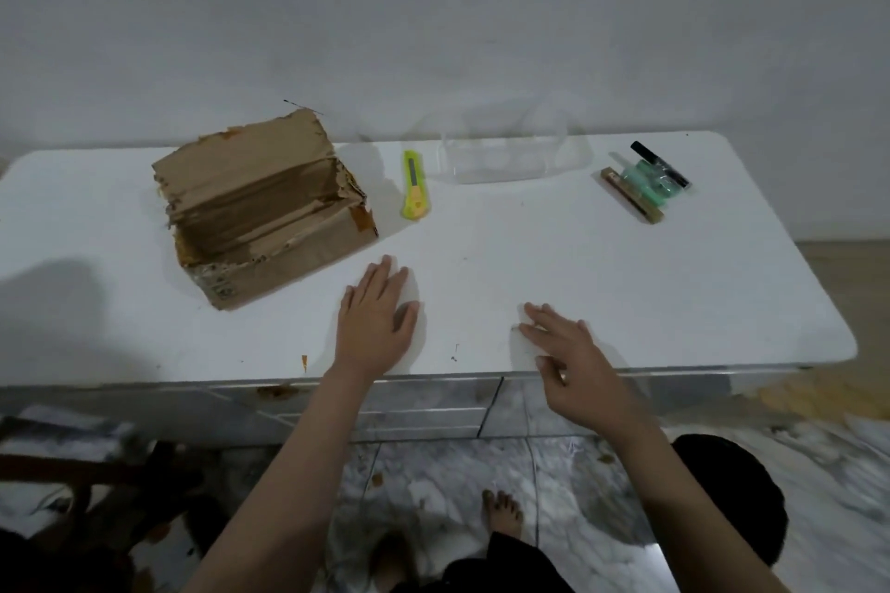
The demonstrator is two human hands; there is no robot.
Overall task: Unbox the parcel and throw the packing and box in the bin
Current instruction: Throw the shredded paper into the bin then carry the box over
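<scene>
Head view. The cardboard box (pixel 262 207) sits on the left part of the white counter (pixel 626 303), its top torn open and its flaps ragged; the inside shows bare brown board, with nothing visible in it. The left hand (pixel 378 313) lies flat on the counter just right of the box, fingers straight, holding nothing. The right hand (pixel 563 342) hovers at the counter's front edge, fingers spread and relaxed, also holding nothing. A yellow-green utility knife (pixel 413 185) lies between the box and a clear plastic piece (pixel 510 159) near the wall (likely part of the packing, though its outline is faint). A bundle of small items (pixel 647 181), green and black, lies well apart at the right rear. No bin is visible in this view.

Hazards, judged from the layout:

1. The knife lies near the box. A careless reach or a sweep of the box could catch it; whether the blade is extended cannot be told.
2. The box wall is torn and weak. A one-handed lift by a ragged flap could rip it or shed scraps onto the floor.
3. The clear plastic is hard to see against the wall and could be left behind.
4. The person stands barefoot; a dropped knife would be a risk.

Markings: a printed label patch on the box's front corner is too blurred to read. No brand is legible on the knife or the bundle.
</scene>
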